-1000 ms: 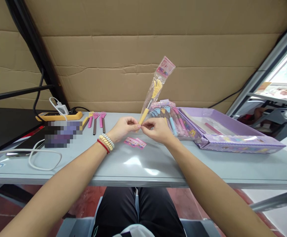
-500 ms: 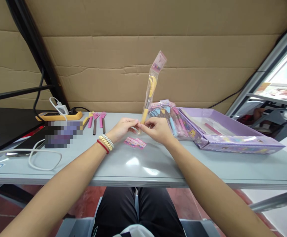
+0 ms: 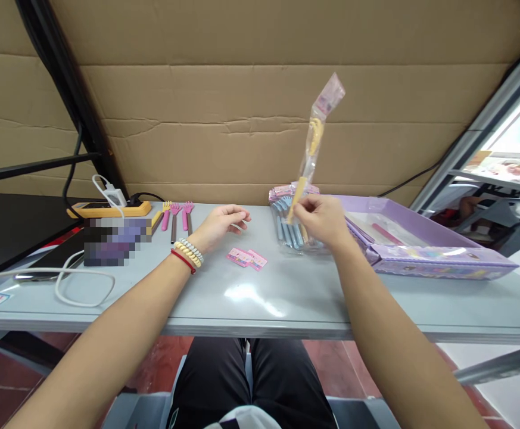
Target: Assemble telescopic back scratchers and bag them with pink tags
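Observation:
My right hand (image 3: 321, 219) pinches the lower end of a clear bag holding a yellow hand-shaped scratcher (image 3: 314, 140), which stands upright above a pile of bagged scratchers (image 3: 286, 225). My left hand (image 3: 221, 226) rests on the grey table (image 3: 260, 292) with fingers loosely curled and nothing in it. Two small pink cards (image 3: 246, 258) lie between the hands. Several unbagged scratchers (image 3: 176, 219), pink and yellow, lie left of my left hand.
An open purple box (image 3: 424, 241) lies at the right. A yellow power strip (image 3: 108, 209) with a white plug, a white cable (image 3: 76, 286) and a blurred item (image 3: 112, 239) are at the left. Cardboard lines the back wall.
My left hand let go of the bagged yellow scratcher and stayed on the table. My right hand carried the bag to the right, over the pile of bagged scratchers.

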A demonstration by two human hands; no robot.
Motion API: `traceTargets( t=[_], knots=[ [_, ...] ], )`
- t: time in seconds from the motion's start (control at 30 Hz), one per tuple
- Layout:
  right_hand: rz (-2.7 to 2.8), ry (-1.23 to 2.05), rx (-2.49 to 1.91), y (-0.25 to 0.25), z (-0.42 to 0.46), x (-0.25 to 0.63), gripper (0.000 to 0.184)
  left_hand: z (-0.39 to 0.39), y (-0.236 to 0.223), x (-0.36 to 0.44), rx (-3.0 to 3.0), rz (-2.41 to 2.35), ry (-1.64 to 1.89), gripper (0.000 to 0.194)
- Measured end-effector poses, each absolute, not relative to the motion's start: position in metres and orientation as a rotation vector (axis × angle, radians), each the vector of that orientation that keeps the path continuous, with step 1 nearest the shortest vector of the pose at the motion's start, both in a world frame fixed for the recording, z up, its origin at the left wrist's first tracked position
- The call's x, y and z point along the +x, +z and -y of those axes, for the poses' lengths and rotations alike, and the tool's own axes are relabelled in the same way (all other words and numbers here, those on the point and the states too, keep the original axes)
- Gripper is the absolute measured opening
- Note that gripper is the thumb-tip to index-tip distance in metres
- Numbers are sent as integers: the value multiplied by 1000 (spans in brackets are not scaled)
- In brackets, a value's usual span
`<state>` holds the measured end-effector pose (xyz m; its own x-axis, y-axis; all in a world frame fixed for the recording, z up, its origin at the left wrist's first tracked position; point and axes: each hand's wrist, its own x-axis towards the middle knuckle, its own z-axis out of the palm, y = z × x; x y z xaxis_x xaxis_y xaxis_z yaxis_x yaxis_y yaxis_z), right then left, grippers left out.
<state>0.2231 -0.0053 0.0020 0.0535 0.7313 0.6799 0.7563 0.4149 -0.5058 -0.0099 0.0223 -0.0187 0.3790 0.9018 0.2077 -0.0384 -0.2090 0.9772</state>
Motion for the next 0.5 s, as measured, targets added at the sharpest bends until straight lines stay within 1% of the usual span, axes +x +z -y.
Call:
traceTargets(
  t=[0.13,0.3,0.37,0.5],
  knots=[
    [1639,-107,-1695,13,7,264,18,-24,-17,-14,1535,-859,1091,24],
    [1623,91,-2200,10,1,292,15,-22,-16,-11,1599,-905,1036,23],
    [1641,139,-2311,7,-4,295,13,-22,-17,-10,1629,-916,1002,23],
    [1591,114,-2419,0,-11,295,6,-20,-16,-10,1664,-943,959,22]
  ],
)
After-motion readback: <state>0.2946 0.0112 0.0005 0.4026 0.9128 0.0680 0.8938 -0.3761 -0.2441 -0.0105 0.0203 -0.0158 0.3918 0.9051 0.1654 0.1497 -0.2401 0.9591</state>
